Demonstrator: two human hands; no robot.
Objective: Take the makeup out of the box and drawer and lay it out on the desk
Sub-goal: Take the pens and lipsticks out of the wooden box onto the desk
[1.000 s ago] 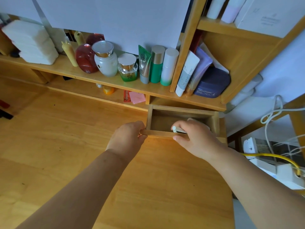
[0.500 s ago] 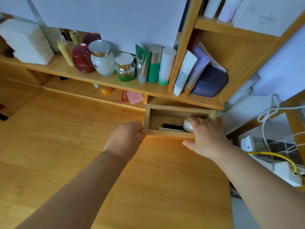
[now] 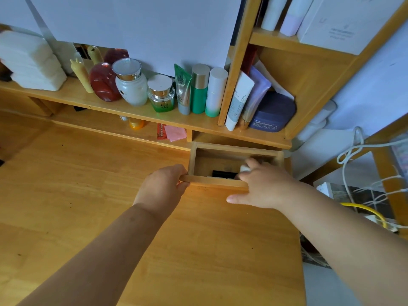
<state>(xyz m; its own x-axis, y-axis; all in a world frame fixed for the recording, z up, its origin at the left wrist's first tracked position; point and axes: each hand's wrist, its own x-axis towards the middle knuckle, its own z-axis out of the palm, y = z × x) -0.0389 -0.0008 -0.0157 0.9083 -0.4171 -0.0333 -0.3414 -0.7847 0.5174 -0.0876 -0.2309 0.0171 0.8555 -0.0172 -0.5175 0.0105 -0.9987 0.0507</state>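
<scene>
Two hands work at the small wooden drawer (image 3: 215, 181) pulled out at the desk's (image 3: 88, 184) back edge. The left hand (image 3: 162, 189) grips its front left corner, fingers curled round the rim. The right hand (image 3: 263, 187) reaches inside, seemingly closing on a pale rounded item (image 3: 244, 168); beside it lies a slim black makeup stick (image 3: 224, 174).
</scene>
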